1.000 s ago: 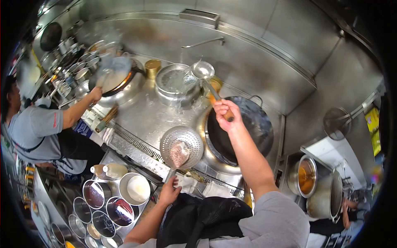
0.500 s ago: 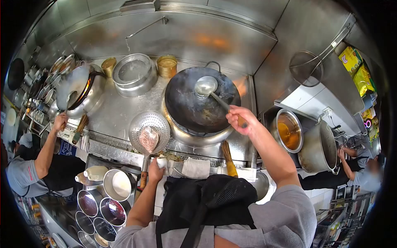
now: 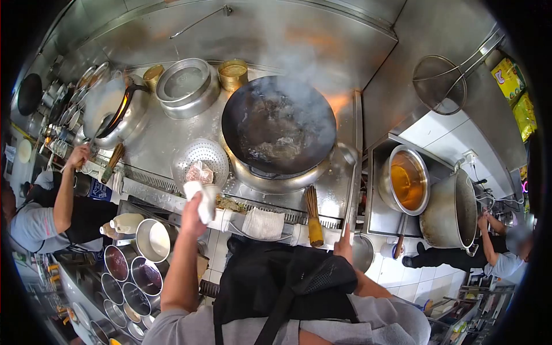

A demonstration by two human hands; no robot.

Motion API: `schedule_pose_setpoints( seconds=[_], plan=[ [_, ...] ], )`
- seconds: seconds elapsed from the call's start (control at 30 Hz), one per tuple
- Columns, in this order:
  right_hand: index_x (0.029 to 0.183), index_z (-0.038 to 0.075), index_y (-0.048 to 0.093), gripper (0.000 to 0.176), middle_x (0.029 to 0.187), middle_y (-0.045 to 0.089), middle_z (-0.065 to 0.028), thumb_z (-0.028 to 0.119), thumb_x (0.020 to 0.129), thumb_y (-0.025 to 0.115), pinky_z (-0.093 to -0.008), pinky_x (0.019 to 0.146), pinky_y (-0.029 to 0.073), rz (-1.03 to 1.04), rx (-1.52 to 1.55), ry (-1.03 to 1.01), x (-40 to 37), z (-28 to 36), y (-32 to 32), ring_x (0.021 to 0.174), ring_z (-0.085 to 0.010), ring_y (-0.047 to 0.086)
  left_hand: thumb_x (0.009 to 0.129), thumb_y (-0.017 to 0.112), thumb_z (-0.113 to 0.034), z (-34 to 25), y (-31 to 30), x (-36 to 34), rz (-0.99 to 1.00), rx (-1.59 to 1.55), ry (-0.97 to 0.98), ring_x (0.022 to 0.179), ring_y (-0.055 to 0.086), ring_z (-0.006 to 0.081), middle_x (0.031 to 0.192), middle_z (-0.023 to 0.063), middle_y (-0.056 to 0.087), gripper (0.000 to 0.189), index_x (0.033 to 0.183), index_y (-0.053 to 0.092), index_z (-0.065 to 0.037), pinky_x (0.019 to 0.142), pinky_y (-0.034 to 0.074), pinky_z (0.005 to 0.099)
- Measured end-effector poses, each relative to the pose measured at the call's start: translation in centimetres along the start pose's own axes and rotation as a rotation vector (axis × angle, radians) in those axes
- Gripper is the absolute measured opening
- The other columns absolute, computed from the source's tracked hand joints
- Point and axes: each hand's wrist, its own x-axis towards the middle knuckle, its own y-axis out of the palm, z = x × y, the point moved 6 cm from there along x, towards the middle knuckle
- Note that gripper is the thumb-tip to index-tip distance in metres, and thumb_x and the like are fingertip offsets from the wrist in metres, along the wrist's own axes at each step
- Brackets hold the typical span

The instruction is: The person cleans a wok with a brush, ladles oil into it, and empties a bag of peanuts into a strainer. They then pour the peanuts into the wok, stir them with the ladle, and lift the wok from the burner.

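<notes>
A large black wok (image 3: 279,123) sits on the burner ring in the middle, smoking, with wet shine on its bottom. My left hand (image 3: 193,215) is closed on a folded white cloth (image 3: 200,201), just below a perforated strainer (image 3: 208,153). In the strainer lies a clear bag of pinkish meat (image 3: 199,172). My right hand (image 3: 344,247) is wrapped round the handle of a metal ladle (image 3: 348,154), low at the counter's front edge, right of the wok. The ladle's bowl rests by the wok's right side.
A bamboo brush (image 3: 314,221) stands at the front edge. Behind are a lidded steel pot (image 3: 185,86) and a brass-coloured tin (image 3: 233,73). On the right are a bowl of amber liquid (image 3: 407,183) and a tall pot (image 3: 451,213). A co-worker (image 3: 54,215) works at the left wok.
My right hand and the ladle have moved from over the wok down to its right. My left hand has left the strainer's handle and risen with the cloth. More smoke rises.
</notes>
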Motion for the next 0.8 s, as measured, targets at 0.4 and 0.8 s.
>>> schedule_pose_setpoints(
  seconds=[0.4,0.8],
  plan=[
    [0.15,0.002,0.02,0.096,0.114,0.061,-0.0315,0.059,0.085,0.061,-0.0499,0.089,0.051,0.508,-0.398,0.128,8.8,-1.4,6.2,0.102,-0.0446,0.063,0.092,0.062,-0.021,8.5,14.7,9.6,-0.071,0.113,-0.091,0.073,0.064,0.0168,0.087,0.0048,0.062,0.018,0.105,0.055,-0.01,0.052,0.051,0.0383],
    [0.15,0.007,0.023,0.081,0.125,0.053,-0.0138,0.009,0.08,0.062,-0.035,0.081,0.052,0.078,0.367,-0.192,5.8,14.1,-4.2,0.104,-0.0236,0.058,0.088,0.067,-0.04,3.2,9.5,9.7,0.044,0.401,-0.114,0.073,0.062,0.017,0.091,0.0057,0.063,0.043,0.111,0.05,-0.008,0.055,0.051,0.035]
  ],
)
